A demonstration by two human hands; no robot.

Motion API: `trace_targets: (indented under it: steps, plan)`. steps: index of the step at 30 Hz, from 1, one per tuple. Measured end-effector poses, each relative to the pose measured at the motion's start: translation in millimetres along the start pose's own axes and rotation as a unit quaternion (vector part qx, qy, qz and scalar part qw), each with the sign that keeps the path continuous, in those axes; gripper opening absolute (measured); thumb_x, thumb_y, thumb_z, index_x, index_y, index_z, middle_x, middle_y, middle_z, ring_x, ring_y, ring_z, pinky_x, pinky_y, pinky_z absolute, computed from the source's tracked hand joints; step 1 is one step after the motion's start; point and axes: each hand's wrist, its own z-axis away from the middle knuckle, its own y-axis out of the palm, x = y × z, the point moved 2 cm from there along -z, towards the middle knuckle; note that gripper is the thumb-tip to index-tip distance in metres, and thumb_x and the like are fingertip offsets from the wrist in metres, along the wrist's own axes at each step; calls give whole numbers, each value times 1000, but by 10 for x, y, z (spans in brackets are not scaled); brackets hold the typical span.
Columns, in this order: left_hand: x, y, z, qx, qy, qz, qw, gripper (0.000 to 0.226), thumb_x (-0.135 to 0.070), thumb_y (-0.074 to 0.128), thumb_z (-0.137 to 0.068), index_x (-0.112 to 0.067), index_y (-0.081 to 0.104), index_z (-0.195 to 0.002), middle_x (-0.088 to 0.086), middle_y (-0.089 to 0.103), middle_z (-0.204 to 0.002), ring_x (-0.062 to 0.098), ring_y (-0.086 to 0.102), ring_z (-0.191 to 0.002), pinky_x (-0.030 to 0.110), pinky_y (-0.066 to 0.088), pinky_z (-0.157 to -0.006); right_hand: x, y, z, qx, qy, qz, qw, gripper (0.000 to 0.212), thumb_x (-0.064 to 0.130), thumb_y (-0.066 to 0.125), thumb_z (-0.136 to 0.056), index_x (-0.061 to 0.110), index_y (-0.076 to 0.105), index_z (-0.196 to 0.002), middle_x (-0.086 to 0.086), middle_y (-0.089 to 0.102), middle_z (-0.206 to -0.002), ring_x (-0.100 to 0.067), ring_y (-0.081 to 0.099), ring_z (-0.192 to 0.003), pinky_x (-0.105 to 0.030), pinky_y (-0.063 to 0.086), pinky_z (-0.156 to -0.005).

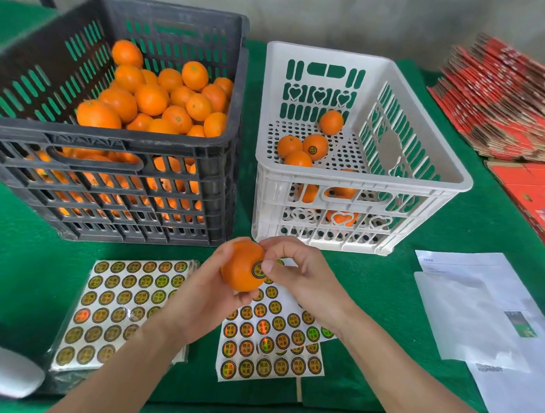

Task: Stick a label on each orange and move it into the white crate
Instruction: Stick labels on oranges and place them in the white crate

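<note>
My left hand (208,293) grips an orange (239,267) above the green table, just in front of the two crates. A round gold label (259,269) lies on the orange's right side, and the thumb of my right hand (296,275) presses on it while the other fingers curl over the fruit. The white crate (403,150) at centre right holds several oranges (314,146), one with a label showing. The black crate (109,153) on the left is piled with unlabelled oranges (150,100).
Two sheets of gold labels lie under my arms: a wrapped pack (117,305) at left, a loose sheet (273,342) at right. White papers (479,327) lie at the right. Red flattened cartons (504,101) are stacked at the far right. A white object (0,369) sits at lower left.
</note>
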Motion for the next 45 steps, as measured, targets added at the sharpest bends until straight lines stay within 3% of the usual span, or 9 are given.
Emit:
trace_targets:
  steps: [11, 16, 20, 23, 27, 30, 33, 38, 45]
  plan:
    - [-55, 119, -34, -10, 13, 7, 1000, 50, -43, 70, -68, -23, 62, -114, 7, 67, -106, 19, 65, -94, 42, 44, -90, -16, 116, 64, -92, -142, 196, 966, 8, 12, 62, -87, 15, 55, -87, 3, 51, -113, -5, 50, -106, -37, 47, -90]
    - [-178, 150, 8, -39, 30, -64, 997, 36, -41, 63, -74, -30, 67, -107, 5, 71, -106, 21, 69, -93, 34, 58, -77, 48, 57, 66, -92, -105, 136, 981, 65, 22, 70, -80, 57, 29, -115, 20, 49, -114, 2, 51, -104, -24, 49, -87]
    - [-354, 333, 74, -46, 74, -189, 978, 43, -51, 58, -80, -26, 60, -115, 7, 68, -104, 21, 66, -93, 31, 54, -75, 198, 35, 82, -56, -137, 167, 975, 61, 37, 64, -79, 46, 35, -131, 20, 46, -127, 6, 44, -115, -25, 47, -95]
    - [-585, 580, 140, -58, 144, -333, 930, 47, -67, 52, -80, -32, 57, -110, 5, 65, -100, 18, 68, -86, 28, 56, -70, 370, 19, 53, -78, -197, 212, 954, 72, 40, 72, -74, 33, 33, -134, 15, 42, -128, 5, 42, -112, -8, 38, -91]
    - [-1191, 800, 149, -90, 382, -527, 754, 37, -51, 31, -95, -26, 58, -105, 0, 66, -96, 17, 64, -72, 32, 54, -62, 778, -332, -178, -172, -278, 209, 922, 66, 26, 77, -67, 30, 41, -122, 15, 45, -118, 0, 44, -102, -6, 37, -82]
    - [-1736, 673, 11, -214, 479, -580, 623, 24, -23, 42, -97, -12, 61, -108, 4, 65, -98, 24, 58, -79, 33, 48, -70, 1013, -902, -648, -214, -193, 272, 918, 65, 24, 77, -69, 29, 41, -123, 8, 38, -117, -8, 40, -101, -11, 32, -72]
    - [-2078, 411, -210, -315, 393, -675, 538, 21, -13, 51, -93, -9, 63, -110, 9, 66, -105, 28, 58, -87, 35, 43, -80, 942, -1462, -1199, -108, 8, 477, 872, 57, 17, 74, -70, 15, 48, -120, -5, 50, -112, -22, 52, -99, -28, 46, -74]
    - [-2129, 192, -363, -335, 295, -715, 538, 23, -17, 62, -89, -4, 65, -108, 16, 68, -101, 35, 59, -90, 39, 44, -78, 261, -1828, -1670, 165, 232, 713, 640, 40, 21, 57, -90, 6, 52, -127, -11, 51, -131, -30, 50, -116, -46, 43, -100]
    - [-2129, 160, -445, -347, 262, -708, 556, 15, -25, 70, -84, -14, 66, -92, -2, 59, -77, 18, 50, -74, 28, 33, -58, 17, -1884, -1770, 214, 279, 681, 642, 43, 21, 51, -94, 18, 43, -137, -8, 47, -131, -24, 53, -111, -38, 42, -96]
